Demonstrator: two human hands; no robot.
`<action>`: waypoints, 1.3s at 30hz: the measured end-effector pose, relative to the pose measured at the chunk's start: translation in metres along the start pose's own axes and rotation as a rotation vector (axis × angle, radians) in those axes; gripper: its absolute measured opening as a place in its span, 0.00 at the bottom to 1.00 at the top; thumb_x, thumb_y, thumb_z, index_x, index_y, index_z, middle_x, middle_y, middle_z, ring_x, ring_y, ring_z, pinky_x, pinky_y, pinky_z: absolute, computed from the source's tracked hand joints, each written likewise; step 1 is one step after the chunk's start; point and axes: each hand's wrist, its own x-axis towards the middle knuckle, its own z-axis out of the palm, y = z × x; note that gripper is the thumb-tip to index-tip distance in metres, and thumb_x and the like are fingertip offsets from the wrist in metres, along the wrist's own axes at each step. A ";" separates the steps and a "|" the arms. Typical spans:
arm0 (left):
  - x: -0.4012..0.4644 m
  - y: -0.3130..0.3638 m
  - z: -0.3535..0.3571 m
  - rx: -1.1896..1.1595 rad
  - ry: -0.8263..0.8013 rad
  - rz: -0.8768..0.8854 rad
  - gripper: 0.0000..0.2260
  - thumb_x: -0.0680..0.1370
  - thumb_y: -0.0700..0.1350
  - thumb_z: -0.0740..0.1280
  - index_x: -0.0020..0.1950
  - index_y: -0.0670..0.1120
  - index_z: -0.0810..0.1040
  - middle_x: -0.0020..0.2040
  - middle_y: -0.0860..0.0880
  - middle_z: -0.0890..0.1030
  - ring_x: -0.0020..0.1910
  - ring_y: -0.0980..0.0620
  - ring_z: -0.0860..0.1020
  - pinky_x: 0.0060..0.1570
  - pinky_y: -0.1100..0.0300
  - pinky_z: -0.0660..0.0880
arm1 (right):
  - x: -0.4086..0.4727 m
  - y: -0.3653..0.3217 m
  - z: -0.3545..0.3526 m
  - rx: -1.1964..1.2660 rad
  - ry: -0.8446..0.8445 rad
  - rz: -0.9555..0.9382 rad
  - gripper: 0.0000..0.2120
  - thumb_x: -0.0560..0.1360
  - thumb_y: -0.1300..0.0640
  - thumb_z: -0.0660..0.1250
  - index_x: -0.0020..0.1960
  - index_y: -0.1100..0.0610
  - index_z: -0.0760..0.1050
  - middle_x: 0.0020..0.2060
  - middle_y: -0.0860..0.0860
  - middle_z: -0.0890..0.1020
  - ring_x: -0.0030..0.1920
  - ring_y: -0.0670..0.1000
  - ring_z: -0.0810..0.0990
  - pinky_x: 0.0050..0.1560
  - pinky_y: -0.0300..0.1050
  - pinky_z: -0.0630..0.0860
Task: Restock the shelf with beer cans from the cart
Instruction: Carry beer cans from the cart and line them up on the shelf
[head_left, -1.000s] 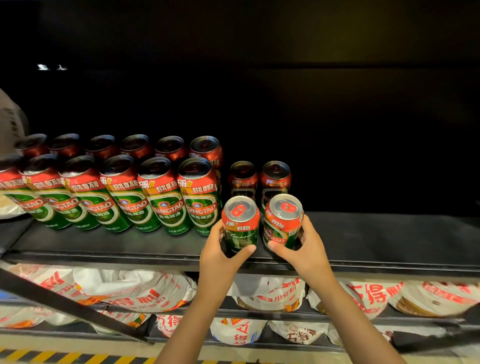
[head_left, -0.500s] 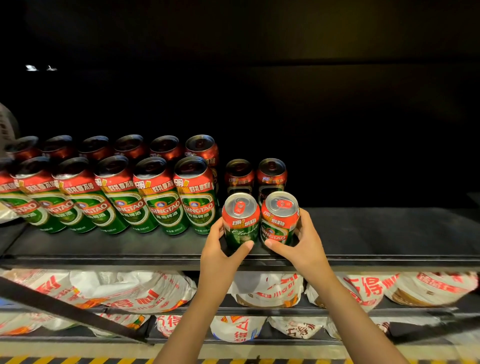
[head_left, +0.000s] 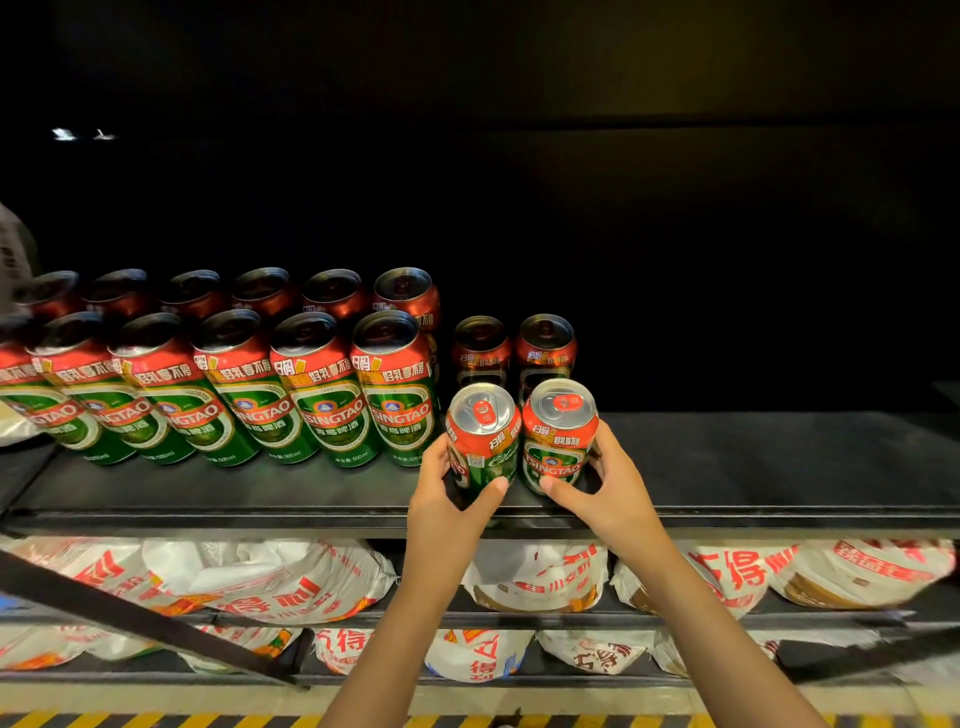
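Note:
Two short red-and-green beer cans stand side by side near the front of the dark shelf (head_left: 753, 467). My left hand (head_left: 447, 499) grips the left can (head_left: 483, 436), thumb across its front. The right can (head_left: 558, 431) is held by my right hand (head_left: 608, 483), thumb under its label. Behind them stand two more short cans (head_left: 514, 348). To the left, two rows of tall Tsingtao cans (head_left: 322, 395) fill the shelf. The cart is out of view.
The shelf to the right of my hands is bare dark surface. Below, two lower shelves hold white bags with red print (head_left: 270, 582). A dark slanted bar (head_left: 130, 618) crosses the lower left. Yellow-black floor tape (head_left: 156, 721) runs along the bottom.
Both hands have pushed the two short cans a little further onto the shelf, closer to the two short cans behind. My grip on each is unchanged.

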 end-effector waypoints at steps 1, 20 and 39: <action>0.000 -0.001 -0.002 -0.011 -0.016 0.003 0.28 0.71 0.45 0.74 0.68 0.52 0.67 0.62 0.56 0.75 0.63 0.60 0.72 0.55 0.73 0.70 | 0.000 0.000 0.000 -0.009 0.000 0.001 0.31 0.69 0.57 0.75 0.64 0.40 0.62 0.57 0.35 0.73 0.59 0.38 0.73 0.58 0.30 0.67; -0.007 -0.003 -0.003 -0.028 0.115 0.065 0.25 0.70 0.42 0.75 0.62 0.54 0.69 0.58 0.61 0.75 0.59 0.71 0.72 0.57 0.76 0.67 | -0.002 -0.003 0.001 -0.030 0.009 0.008 0.29 0.70 0.55 0.74 0.61 0.38 0.62 0.54 0.31 0.71 0.54 0.31 0.72 0.47 0.20 0.67; -0.005 0.000 0.013 0.048 0.271 0.080 0.28 0.64 0.51 0.78 0.58 0.54 0.68 0.54 0.60 0.72 0.56 0.67 0.72 0.50 0.80 0.66 | -0.002 -0.002 -0.001 -0.014 0.012 -0.019 0.29 0.69 0.56 0.74 0.64 0.41 0.65 0.60 0.41 0.74 0.60 0.40 0.73 0.57 0.28 0.68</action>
